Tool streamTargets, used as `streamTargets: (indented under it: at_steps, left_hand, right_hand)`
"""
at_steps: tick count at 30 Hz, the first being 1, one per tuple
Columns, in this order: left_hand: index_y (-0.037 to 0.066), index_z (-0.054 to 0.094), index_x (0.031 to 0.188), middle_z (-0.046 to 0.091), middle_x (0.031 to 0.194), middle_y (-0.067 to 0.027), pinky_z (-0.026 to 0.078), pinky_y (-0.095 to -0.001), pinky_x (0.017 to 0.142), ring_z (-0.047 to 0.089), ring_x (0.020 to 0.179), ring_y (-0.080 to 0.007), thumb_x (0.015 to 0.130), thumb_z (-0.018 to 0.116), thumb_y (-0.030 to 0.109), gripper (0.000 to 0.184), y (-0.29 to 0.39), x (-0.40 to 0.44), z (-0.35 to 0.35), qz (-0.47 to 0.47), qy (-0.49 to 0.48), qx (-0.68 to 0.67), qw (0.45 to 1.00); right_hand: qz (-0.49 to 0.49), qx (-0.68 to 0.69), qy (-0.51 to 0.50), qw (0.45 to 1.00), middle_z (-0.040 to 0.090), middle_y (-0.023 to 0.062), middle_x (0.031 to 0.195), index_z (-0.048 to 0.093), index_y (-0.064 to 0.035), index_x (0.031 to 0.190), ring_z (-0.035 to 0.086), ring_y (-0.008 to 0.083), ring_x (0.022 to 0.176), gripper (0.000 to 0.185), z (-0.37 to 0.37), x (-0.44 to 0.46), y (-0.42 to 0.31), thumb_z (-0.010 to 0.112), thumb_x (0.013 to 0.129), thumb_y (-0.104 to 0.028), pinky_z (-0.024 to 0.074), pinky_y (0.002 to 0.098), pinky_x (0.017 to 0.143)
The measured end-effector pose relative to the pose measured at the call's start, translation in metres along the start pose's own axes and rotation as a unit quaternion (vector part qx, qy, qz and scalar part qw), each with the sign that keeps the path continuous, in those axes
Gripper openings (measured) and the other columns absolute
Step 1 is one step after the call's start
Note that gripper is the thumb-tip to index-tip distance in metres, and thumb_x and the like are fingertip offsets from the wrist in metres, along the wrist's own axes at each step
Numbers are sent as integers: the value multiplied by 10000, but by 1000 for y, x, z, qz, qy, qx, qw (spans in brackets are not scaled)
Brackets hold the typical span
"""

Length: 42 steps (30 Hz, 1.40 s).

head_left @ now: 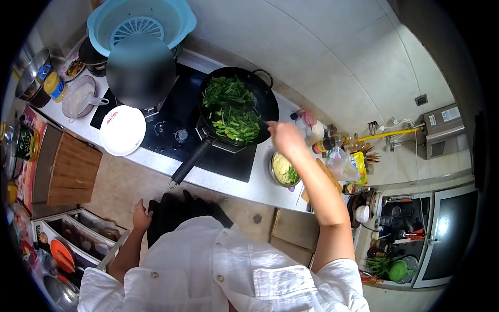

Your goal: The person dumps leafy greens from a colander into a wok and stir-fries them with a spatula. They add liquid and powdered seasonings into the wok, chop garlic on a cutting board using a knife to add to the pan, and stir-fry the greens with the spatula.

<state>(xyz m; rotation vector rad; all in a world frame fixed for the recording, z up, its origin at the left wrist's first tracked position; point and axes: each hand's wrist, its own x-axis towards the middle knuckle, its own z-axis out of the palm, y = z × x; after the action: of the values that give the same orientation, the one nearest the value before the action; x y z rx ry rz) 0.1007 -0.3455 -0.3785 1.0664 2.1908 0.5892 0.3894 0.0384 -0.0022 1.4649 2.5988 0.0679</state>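
A black wok (266, 96) sits on the black glass stove (228, 167), its long handle pointing toward me. Chopped green leaves and stems (234, 112) lie in it. At the wok's right rim, my right hand (287, 139) is closed around the end of a utensil, most of which is hidden. My left hand (141, 215) hangs low at my left side, away from the counter, with its fingers partly apart and nothing in them. Just below my right forearm stands a metal bowl (284, 169) with yellow and green food.
A white plate (122, 131) lies at the stove's left edge. Behind it are a blue basin (182, 23) and a blurred round shape. Bottles and jars (325, 144) line the counter on the right. An open drawer (78, 234) stands at lower left.
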Motion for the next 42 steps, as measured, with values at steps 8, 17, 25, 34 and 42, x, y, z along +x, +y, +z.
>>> streamTargets:
  at_steps: [8, 17, 25, 34, 42]
  left_hand:
    - [23, 363, 1346, 517, 1015, -159, 472, -407, 790, 558, 891, -320, 711, 713, 111, 730, 5, -15, 5, -62, -29, -4, 998]
    - [39, 348, 1360, 531, 1034, -162, 480, -421, 788, 572, 924, -324, 709, 713, 149, 754, -34, -30, 23, -122, -18, -5, 992]
    - [29, 382, 1332, 529, 1009, -165, 472, -409, 794, 567, 892, -315, 707, 715, 139, 717, -36, -28, 20, -124, 20, -34, 991]
    - [14, 394, 1319, 530, 979, -147, 480, -396, 780, 570, 867, -301, 692, 736, 141, 725, -49, -55, 27, -193, 16, -9, 981]
    - [1, 411, 1311, 542, 1009, -155, 480, -391, 794, 575, 892, -305, 695, 748, 130, 713, -33, -81, 57, -266, 61, -40, 961]
  right_hand:
    - [-42, -76, 13, 996, 662, 157, 736, 612, -89, 1050, 665, 319, 693, 225, 40, -10, 6, 466, 884, -131, 518, 437, 606]
    - [-76, -170, -86, 979, 640, 173, 684, 662, -79, 1020, 659, 298, 658, 226, -52, -73, -3, 523, 854, -144, 512, 414, 589]
    - [55, -129, -77, 987, 677, 139, 874, 700, -118, 937, 657, 316, 840, 208, -61, 9, 68, 544, 817, -184, 524, 415, 714]
    - [108, -84, -114, 984, 675, 150, 903, 710, -79, 825, 644, 321, 869, 217, -12, 109, 124, 550, 793, -221, 508, 432, 760]
    - [-57, -136, -23, 989, 663, 156, 826, 714, -112, 836, 638, 325, 823, 201, -79, 78, 124, 586, 807, -264, 500, 446, 736]
